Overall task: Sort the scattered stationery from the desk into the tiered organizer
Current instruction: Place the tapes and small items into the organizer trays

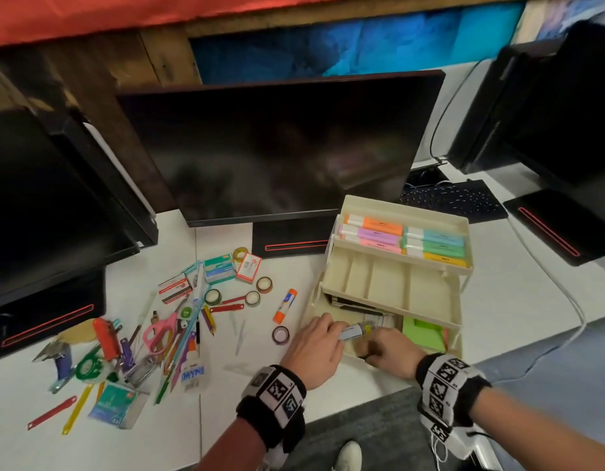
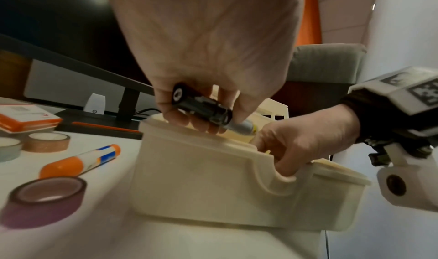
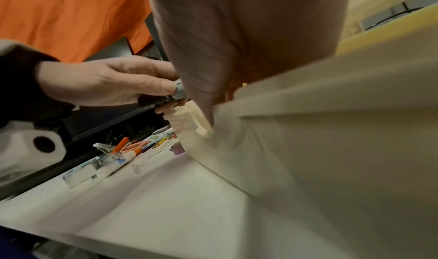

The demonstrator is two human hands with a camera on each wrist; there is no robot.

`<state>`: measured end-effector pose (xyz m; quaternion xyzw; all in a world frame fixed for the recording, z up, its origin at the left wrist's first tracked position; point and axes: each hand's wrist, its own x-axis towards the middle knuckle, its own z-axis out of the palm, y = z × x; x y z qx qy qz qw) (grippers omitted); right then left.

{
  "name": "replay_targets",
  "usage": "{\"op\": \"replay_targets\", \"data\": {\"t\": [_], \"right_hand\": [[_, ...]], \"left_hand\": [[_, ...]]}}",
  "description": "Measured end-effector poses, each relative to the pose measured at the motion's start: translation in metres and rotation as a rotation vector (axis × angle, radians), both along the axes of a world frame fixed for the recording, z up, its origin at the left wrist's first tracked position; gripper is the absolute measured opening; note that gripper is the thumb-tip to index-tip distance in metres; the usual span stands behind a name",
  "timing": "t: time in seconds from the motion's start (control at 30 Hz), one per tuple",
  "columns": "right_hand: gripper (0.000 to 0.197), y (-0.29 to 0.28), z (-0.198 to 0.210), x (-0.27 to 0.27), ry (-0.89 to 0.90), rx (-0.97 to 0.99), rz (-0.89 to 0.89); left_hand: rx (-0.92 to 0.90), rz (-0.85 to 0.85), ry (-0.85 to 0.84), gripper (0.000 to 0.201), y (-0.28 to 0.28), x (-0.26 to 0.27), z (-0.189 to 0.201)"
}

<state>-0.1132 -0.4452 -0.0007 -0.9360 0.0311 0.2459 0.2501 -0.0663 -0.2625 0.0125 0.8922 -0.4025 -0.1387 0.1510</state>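
The cream tiered organizer [image 1: 389,302] stands on the white desk, right of centre. Its top tier holds pastel highlighters [image 1: 406,239]; the middle tier's compartments look bare. Green sticky notes [image 1: 423,334] lie in the bottom tier. My left hand [image 1: 328,331] grips a grey stick with a black end [image 2: 201,109] just above the bottom tier's front wall [image 2: 213,184]. My right hand [image 1: 379,341] has its fingers [image 2: 284,167] curled over the notch in that wall. An orange-capped glue stick [image 1: 285,305] and a purple tape roll [image 1: 280,334] lie just left of the organizer.
A heap of scissors, pens, staple boxes, tape rolls and clips [image 1: 141,334] covers the desk's left half. Three dark monitors [image 1: 277,147] stand behind, with a keyboard [image 1: 454,198] at the back right. The desk's front edge runs just under my wrists.
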Motion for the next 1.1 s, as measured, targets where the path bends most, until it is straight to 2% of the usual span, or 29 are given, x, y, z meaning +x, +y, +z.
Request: {"op": "replay_targets", "data": {"t": [0.07, 0.17, 0.23, 0.33, 0.43, 0.5, 0.63, 0.7, 0.77, 0.9, 1.1], "right_hand": [[0.019, -0.001, 0.0, -0.002, -0.007, -0.057, 0.042], [0.024, -0.003, 0.003, -0.007, -0.017, -0.198, 0.131], [0.027, -0.006, 0.0, -0.013, -0.02, -0.218, 0.128], [0.028, -0.016, -0.008, -0.023, -0.039, -0.146, 0.093], [0.045, -0.025, -0.008, -0.035, -0.067, -0.036, 0.075], [0.047, -0.032, -0.004, -0.041, -0.127, 0.052, 0.034], [0.049, -0.049, 0.006, -0.048, -0.326, 0.152, -0.226], [0.048, -0.057, 0.013, -0.052, -0.375, 0.108, -0.314], [0.046, -0.065, 0.018, -0.055, -0.35, 0.008, -0.313], [0.037, -0.063, 0.021, -0.056, -0.233, -0.131, -0.169], [0.028, -0.044, 0.011, -0.046, -0.253, -0.383, 0.017]], "left_hand": [[0.054, 0.019, -0.013, 0.051, -0.003, 0.003, -0.001], [0.117, 0.046, -0.048, 0.053, -0.009, 0.006, 0.0], [0.159, 0.075, -0.047, 0.039, -0.014, 0.008, -0.001], [0.156, 0.097, -0.025, 0.035, -0.022, 0.009, -0.002], [0.131, 0.101, 0.0, 0.035, -0.028, 0.012, -0.003], [0.126, 0.1, 0.017, 0.034, -0.03, 0.014, -0.005], [0.105, 0.092, 0.052, 0.035, -0.03, 0.015, -0.009], [0.088, 0.099, 0.068, 0.036, -0.031, 0.016, -0.01], [0.084, 0.102, 0.078, 0.036, -0.031, 0.015, -0.011], [0.091, 0.105, 0.079, 0.034, -0.034, 0.016, -0.012], [0.094, 0.104, 0.074, 0.035, -0.036, 0.017, -0.011]]}}
